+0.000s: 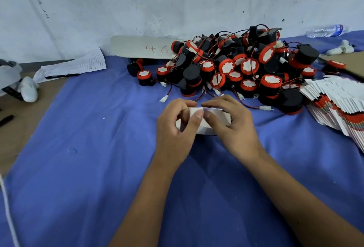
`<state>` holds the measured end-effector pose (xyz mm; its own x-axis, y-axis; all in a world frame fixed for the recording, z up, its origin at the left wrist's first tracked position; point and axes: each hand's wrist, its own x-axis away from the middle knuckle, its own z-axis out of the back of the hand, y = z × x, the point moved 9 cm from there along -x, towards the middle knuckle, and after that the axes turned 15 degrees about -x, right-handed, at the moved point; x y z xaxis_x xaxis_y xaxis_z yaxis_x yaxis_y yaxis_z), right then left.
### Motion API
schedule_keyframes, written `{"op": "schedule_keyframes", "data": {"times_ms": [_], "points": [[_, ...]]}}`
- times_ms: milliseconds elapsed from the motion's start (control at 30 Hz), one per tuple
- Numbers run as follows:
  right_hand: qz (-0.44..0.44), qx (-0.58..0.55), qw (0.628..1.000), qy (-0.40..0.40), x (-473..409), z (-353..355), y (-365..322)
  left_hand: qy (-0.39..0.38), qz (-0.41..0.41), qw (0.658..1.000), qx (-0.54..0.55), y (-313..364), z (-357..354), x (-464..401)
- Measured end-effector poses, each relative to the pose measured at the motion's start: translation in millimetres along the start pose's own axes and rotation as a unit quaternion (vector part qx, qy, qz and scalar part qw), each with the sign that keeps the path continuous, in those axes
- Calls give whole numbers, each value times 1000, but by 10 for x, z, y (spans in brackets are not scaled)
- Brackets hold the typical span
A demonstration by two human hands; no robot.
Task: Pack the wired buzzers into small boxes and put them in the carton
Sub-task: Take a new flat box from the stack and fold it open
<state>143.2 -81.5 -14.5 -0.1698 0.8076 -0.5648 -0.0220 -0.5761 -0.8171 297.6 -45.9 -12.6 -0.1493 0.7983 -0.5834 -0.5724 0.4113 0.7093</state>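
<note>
Leftmost, at the bench's edge, lie a white bundle (29, 91), a lined sheet of paper (78, 66) and a black pen (63, 76), all well apart from the work. Further in, a wide stretch of blue cloth (88, 148) lies between them and the hands, so there is room on that side to swing or set something down. At the middle, the left hand (175, 128) and the right hand (232, 124) both grip one small white box (206, 120), thumbs meeting on its top flap; the box sits between the palms with its long axis running left to right, held just above the cloth. Whether a buzzer is already inside cannot be told. Just beyond the fingertips, the heap of red-and-black buzzers (236, 67) trails wires (250, 106) nearly to the right hand, which is the nearer one for a pick. Far right, a fanned stack of flat boxes (334, 105) crowds that side. No carton can be picked out with certainty.
</note>
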Motion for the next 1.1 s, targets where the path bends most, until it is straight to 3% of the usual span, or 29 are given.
{"op": "schedule_keyframes", "data": {"times_ms": [133, 267, 400, 567, 767, 1100], "points": [[20, 47, 999, -6, 4, -22, -23, -4, 24, 999, 32, -72, -2, -3], [-15, -14, 999, -42, -2, -55, 48, 9, 52, 999, 15, -167, -7, -12], [-50, -64, 994, -79, -1, -101, 131, 37, 102, 991, 83, -321, 28, -13], [-65, -64, 995, -34, -6, -34, 164, 9, 96, 987, 125, -314, -12, -10], [-100, -95, 990, -17, -22, 16, 195, -19, 64, 998, 9, -147, -92, 26], [-99, -111, 989, 25, 0, 22, 192, -8, 48, 999, -4, -136, -83, 1]]}}
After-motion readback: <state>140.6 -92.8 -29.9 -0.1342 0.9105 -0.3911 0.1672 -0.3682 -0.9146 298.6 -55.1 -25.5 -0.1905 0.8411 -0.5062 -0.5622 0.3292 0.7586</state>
